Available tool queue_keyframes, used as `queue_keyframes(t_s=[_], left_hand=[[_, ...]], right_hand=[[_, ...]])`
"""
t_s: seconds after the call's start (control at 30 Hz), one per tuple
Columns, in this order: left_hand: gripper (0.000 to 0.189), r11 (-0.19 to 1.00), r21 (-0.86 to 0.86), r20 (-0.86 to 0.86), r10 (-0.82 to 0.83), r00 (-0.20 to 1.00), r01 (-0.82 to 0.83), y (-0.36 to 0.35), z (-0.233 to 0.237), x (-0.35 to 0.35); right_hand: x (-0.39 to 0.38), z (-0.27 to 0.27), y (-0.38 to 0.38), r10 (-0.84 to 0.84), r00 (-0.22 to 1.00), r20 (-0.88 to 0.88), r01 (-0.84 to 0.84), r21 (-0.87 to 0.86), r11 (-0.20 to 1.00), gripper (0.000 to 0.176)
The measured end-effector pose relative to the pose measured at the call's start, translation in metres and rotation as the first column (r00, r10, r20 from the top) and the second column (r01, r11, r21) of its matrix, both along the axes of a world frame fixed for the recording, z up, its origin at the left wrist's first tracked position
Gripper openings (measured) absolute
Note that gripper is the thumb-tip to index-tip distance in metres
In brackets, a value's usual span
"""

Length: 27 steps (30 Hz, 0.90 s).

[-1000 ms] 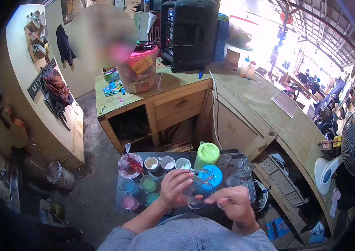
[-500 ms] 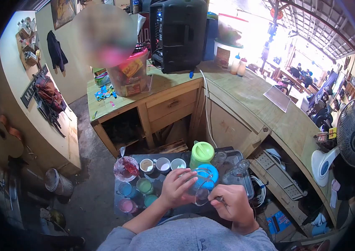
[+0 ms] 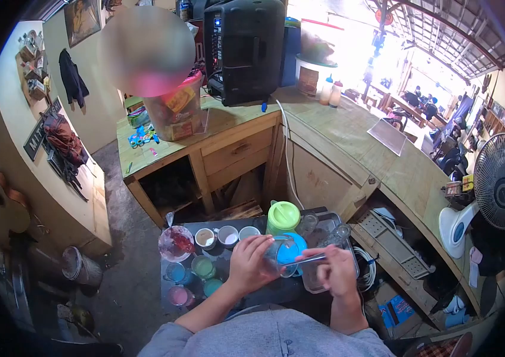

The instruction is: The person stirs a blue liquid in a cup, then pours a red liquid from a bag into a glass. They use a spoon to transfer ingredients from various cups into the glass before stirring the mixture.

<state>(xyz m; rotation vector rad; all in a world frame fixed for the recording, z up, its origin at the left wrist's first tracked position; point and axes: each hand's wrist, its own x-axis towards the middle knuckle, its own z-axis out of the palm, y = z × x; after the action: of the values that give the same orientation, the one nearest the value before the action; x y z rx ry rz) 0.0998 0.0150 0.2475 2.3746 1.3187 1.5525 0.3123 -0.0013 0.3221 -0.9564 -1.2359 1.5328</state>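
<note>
My left hand [image 3: 251, 262] is wrapped around a clear glass [image 3: 274, 254], tilted with its mouth to the right. Opposite that mouth, my right hand [image 3: 338, 271] grips a thin metal spoon [image 3: 311, 259], pointing left toward the glass's rim. Partly behind the glass is a blue lid [image 3: 295, 243], and beyond it stands a jug with a lime-green lid [image 3: 284, 215]. Left of my hands are a bowl [image 3: 169, 252] with red contents, a mug [image 3: 206, 239] with pale powder, other white cups, and glasses of blue [image 3: 176, 272], green [image 3: 204, 268] and pink [image 3: 179, 296] liquid.
A metal tray [image 3: 355, 262] with clear glasses lies to the right on the dark low table [image 3: 166, 279]. Wooden counters [image 3: 347, 128] wrap around ahead, bearing a black speaker [image 3: 246, 53] and a plastic tub [image 3: 175, 116]. A fan [image 3: 499, 181] stands far right.
My right hand has moved right and slightly up from the glass's rim, and the spoon now shows clearly. The glass stays in my left hand. The view has shifted slightly.
</note>
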Motion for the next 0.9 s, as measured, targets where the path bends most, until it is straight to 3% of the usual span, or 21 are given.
queue_keyframes(t_s=[0.07,0.13,0.2,0.3,0.37,0.4,0.43,0.5,0.53,0.57,0.63,0.73,0.77,0.8,0.83,0.9], left_hand=[[0.074,1.0,-0.002,0.015,0.0,1.0,0.001,0.002,-0.001,0.0],[0.074,1.0,-0.002,0.03,-0.005,1.0,0.005,0.002,-0.001,0.001],[0.076,0.999,-0.016,-0.037,-0.036,0.999,0.035,0.001,0.001,-0.001],[0.079,0.999,-0.011,0.008,-0.048,0.999,0.048,0.001,-0.002,-0.003],[0.079,0.997,-0.033,-0.05,-0.065,0.997,0.063,0.0,0.003,-0.006],[0.079,0.995,-0.057,-0.109,-0.084,0.99,0.078,-0.002,0.004,-0.007],[0.079,0.995,-0.057,-0.11,-0.087,0.99,0.081,-0.003,0.004,-0.006],[0.076,0.983,-0.119,-0.04,-0.146,0.988,0.141,-0.003,0.004,-0.003],[0.076,0.983,-0.116,-0.04,-0.146,0.988,0.141,-0.003,0.003,-0.002],[0.076,0.979,-0.153,0.012,-0.136,0.991,0.137,-0.005,0.003,-0.001],[0.075,0.971,-0.194,0.064,-0.127,0.99,0.137,-0.006,0.003,0.0],[0.077,0.966,-0.203,0.061,-0.15,0.987,0.16,-0.007,0.001,0.002],[0.078,0.945,-0.256,0.165,-0.165,0.972,0.203,-0.008,-0.001,0.003],[0.079,0.921,-0.301,0.269,-0.168,0.948,0.249,-0.008,-0.002,0.003],[0.079,0.922,-0.299,0.27,-0.165,0.949,0.246,-0.008,-0.003,0.002],[0.082,0.898,-0.326,0.322,-0.189,0.928,0.296,-0.009,-0.006,0.0]], right_hand=[[-0.002,0.002,0.0,-0.046,0.996,-0.077,0.044,-0.022,0.999,0.047],[-0.017,-0.013,-0.003,0.1,0.987,0.128,-0.098,-0.022,0.995,0.049],[-0.01,-0.016,-0.006,0.098,0.983,0.155,-0.103,0.026,0.994,0.049],[0.011,-0.019,0.002,0.066,0.984,0.168,-0.091,0.15,0.984,0.047],[0.0,-0.024,0.001,-0.008,0.988,0.152,-0.071,0.508,0.858,0.039],[-0.007,-0.018,-0.005,0.017,0.923,0.384,-0.177,0.385,0.906,0.037],[-0.007,-0.015,-0.007,0.015,0.924,0.383,-0.174,0.385,0.906,0.037],[-0.005,-0.01,-0.007,-0.155,0.795,0.586,-0.145,0.432,0.89,0.014],[0.002,-0.001,-0.004,-0.273,0.789,0.551,-0.13,0.584,0.801,0.007],[0.001,0.002,-0.003,-0.274,0.788,0.551,-0.13,0.585,0.801,0.007],[-0.004,0.005,-0.003,-0.46,0.735,0.498,0.005,0.675,0.738,0.008],[-0.026,-0.007,0.001,-0.504,0.666,0.55,-0.161,0.766,0.622,0.001],[-0.032,-0.007,0.002,-0.553,0.607,0.571,-0.231,0.792,0.565,0.002],[-0.027,-0.004,0.002,-0.591,0.622,0.514,-0.193,0.832,0.52,0.007],[-0.023,0.0,0.002,-0.59,0.624,0.513,-0.195,0.833,0.518,0.007],[-0.017,0.007,-0.001,-0.648,0.673,0.355,0.029,0.864,0.503,0.01]])
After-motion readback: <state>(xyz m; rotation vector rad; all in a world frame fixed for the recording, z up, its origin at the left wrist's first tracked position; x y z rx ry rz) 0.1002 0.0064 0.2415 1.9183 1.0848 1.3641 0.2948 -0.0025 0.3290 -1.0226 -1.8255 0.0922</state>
